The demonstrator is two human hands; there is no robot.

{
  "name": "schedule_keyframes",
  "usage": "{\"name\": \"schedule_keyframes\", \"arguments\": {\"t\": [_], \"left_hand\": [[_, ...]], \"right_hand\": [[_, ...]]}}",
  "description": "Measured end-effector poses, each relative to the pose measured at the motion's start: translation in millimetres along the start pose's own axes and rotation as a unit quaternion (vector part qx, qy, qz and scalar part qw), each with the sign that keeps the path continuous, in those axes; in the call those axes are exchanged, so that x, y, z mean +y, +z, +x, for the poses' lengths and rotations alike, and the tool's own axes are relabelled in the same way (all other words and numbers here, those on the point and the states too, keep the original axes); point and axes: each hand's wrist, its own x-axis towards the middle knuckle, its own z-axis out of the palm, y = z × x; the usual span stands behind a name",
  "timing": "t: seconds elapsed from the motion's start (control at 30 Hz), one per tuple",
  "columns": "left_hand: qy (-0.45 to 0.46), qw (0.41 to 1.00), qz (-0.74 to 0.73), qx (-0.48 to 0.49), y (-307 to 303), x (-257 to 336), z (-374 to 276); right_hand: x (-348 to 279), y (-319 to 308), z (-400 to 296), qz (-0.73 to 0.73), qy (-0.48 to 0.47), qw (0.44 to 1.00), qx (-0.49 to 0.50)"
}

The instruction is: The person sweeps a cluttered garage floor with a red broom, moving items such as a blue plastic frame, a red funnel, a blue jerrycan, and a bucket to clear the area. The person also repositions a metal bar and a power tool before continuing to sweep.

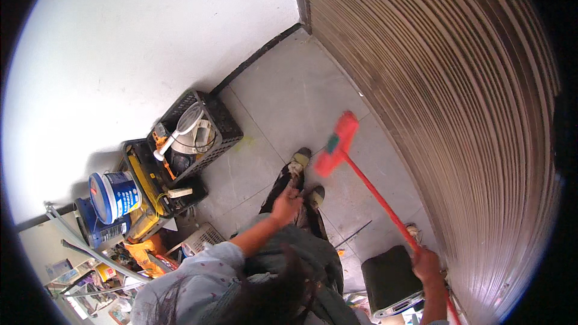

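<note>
My right hand point(426, 264) is closed around the red handle of a floor broom or mop point(337, 144), whose blurred red head with a green patch hangs over the grey tiles. The handle runs on past my wrist towards the lower edge of the view. My left hand point(287, 205) is in front of my body above my legs, its fingers partly bent, touching no tool; whether something small lies between the fingers cannot be told. Under the hands my shoes point(301, 157) stand on the tiled floor point(311, 83).
A black plastic crate point(226, 119) with an electric swatter point(188, 119) and tools stands by the white wall. Beside it are a yellow-black toolbox point(144, 178) and a blue-white bucket point(118, 196). A ribbed shutter point(406, 76) bounds the right; a dark bin point(389, 275) stands near my right hand.
</note>
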Motion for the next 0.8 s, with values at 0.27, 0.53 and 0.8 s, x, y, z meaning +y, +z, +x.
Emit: {"name": "schedule_keyframes", "arguments": {"t": [0.27, 0.53, 0.8], "left_hand": [[-0.218, 0.63, -0.714, -0.216, 43, 99, 79], [-0.229, 0.729, -0.642, 0.058, -72, 121, 183], [-0.256, 0.81, -0.528, 0.002, -82, 118, 271]], "right_hand": [[-156, -75, -30, 0.187, -0.129, 0.963, -0.142], [-209, -137, 48, 0.209, -0.203, 0.948, -0.126], [-257, -150, 87, 0.287, -0.091, 0.942, -0.148]]}}
